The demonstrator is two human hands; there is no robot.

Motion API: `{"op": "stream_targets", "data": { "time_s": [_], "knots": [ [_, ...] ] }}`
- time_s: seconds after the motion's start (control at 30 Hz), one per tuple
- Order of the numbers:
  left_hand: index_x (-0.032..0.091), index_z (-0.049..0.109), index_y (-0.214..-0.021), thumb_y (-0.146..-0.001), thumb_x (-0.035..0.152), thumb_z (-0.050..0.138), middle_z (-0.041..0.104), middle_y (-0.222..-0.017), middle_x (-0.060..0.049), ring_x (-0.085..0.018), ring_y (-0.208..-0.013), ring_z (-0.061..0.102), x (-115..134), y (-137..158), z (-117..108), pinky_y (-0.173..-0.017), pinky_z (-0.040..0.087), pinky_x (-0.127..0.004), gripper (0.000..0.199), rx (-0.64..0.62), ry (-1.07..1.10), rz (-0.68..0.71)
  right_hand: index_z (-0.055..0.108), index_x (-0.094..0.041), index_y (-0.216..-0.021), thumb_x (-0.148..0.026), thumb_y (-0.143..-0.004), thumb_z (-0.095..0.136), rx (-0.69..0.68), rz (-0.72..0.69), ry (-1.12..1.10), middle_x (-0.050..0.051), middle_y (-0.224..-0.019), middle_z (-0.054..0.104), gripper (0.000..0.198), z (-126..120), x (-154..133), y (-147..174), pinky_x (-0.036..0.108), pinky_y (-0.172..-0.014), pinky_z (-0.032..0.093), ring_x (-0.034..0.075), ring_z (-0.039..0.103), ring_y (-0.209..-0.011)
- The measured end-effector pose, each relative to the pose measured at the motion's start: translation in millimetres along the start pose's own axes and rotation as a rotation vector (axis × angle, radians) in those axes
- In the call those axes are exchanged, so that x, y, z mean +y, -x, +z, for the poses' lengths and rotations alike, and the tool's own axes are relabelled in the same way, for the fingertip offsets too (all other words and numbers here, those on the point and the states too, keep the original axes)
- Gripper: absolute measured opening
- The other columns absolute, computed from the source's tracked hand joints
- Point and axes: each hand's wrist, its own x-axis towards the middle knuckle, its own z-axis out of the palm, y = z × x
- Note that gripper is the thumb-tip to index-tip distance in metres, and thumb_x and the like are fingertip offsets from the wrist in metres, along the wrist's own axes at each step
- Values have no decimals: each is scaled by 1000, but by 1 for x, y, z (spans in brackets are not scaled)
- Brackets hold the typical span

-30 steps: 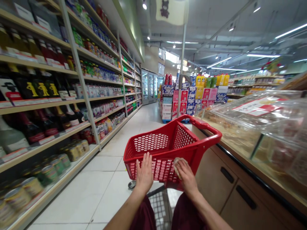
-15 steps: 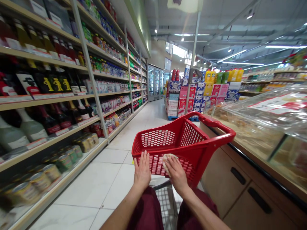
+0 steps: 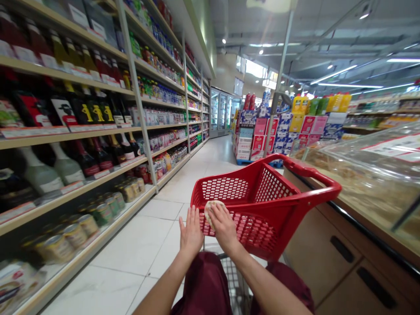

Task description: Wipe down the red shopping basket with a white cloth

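Observation:
A red plastic shopping cart (image 3: 288, 218) with perforated basket walls stands in front of my knees, its handle on the right. My left hand (image 3: 192, 232) is open, fingers stretched upward, against the left end of the basket's near side. Just right of it, my right hand (image 3: 223, 224) presses a crumpled whitish cloth (image 3: 211, 209) flat on the upper part of the same wall. Part of the cloth is hidden under my fingers.
Shelves of bottles (image 3: 88, 113) and cans (image 3: 75, 232) line the left side. A wooden counter (image 3: 321, 245) with clear covers (image 3: 357, 166) runs close on the right. Stacked drink cartons (image 3: 257, 140) and a metal pole (image 3: 278, 78) stand ahead, with glass-door coolers (image 3: 221, 109) beyond.
My right hand has slid the cloth leftward along the basket wall, closer to my left hand. My left hand stays near the basket's left end. The view has turned slightly left.

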Motion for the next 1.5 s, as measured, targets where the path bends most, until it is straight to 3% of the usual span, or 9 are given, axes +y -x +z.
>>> {"op": "stream_targets", "data": {
  "time_s": [0.2, 0.33, 0.43, 0.53, 0.73, 0.93, 1.1, 1.3, 1.5],
  "knots": [
    [8, 25, -132, -66, 9, 35, 25, -140, -13, -24, -129, 21, -20, 2, -4, -101, 20, -52, 67, -14, -7, -16, 54, -18, -113, -16, -83, 46, -120, -114, -23, 8, -112, 59, 31, 37, -19, 18, 39, -98, 35, 19, 47, -112],
    [7, 28, -131, -67, 8, 33, 26, -139, -14, -23, -129, 21, -25, 3, -6, -101, 21, -52, 63, -47, -3, -81, 52, -18, -116, -18, -84, 45, -110, -72, -29, 8, -122, 52, 33, 42, -28, 3, 41, -100, 31, 20, 37, -120],
    [7, 29, -130, -66, 8, 34, 26, -139, -13, -23, -130, 20, -25, 3, -9, -101, 21, -52, 64, -50, -3, -74, 54, -18, -113, -17, -83, 46, -147, -79, -6, 8, -116, 56, 31, 42, -27, 2, 41, -100, 32, 20, 43, -115],
    [6, 29, -130, -66, 8, 34, 25, -140, -13, -24, -129, 20, -23, 2, -9, -101, 21, -52, 64, -31, -7, -57, 56, -19, -110, -16, -83, 45, -136, -74, 0, 7, -109, 61, 29, 31, -20, 15, 39, -98, 35, 19, 49, -109],
    [7, 27, -131, -69, 8, 33, 26, -140, -14, -24, -129, 22, -1, 0, -3, -102, 20, -51, 62, 25, 25, -5, 52, -17, -116, -15, -86, 38, -24, -2, 62, 7, -123, 51, 33, -17, 14, 10, 41, -99, 33, 21, 37, -120],
    [7, 28, -131, -69, 10, 36, 30, -138, -14, -23, -130, 19, 27, -4, -2, -103, 21, -49, 63, 88, 54, 98, 61, -20, -103, -20, -88, 39, -12, -48, 137, 3, -104, 63, 27, -18, 31, 46, 33, -99, 31, 16, 50, -107],
    [8, 26, -131, -66, 8, 36, 28, -139, -13, -23, -129, 21, 40, -7, -2, -103, 20, -49, 66, 59, 71, 119, 54, -19, -113, -22, -88, 36, 15, 75, 184, 6, -121, 53, 31, -33, 43, 43, 38, -101, 28, 18, 38, -120],
    [9, 25, -132, -68, 9, 36, 24, -141, -10, -22, -130, 17, 59, -10, -5, -104, 18, -49, 66, 18, 72, 180, 60, -22, -102, -22, -89, 34, 46, 39, 192, 2, -107, 62, 29, -45, 54, 59, 33, -101, 29, 15, 47, -112],
    [9, 22, -133, -68, 13, 39, 23, -141, -10, -22, -130, 17, 76, -17, -12, -104, 18, -49, 67, 24, 89, 211, 53, -18, -115, -18, -88, 35, 43, 123, 259, 7, -124, 51, 32, -71, 71, 46, 38, -99, 30, 19, 38, -120]
  ]
}}
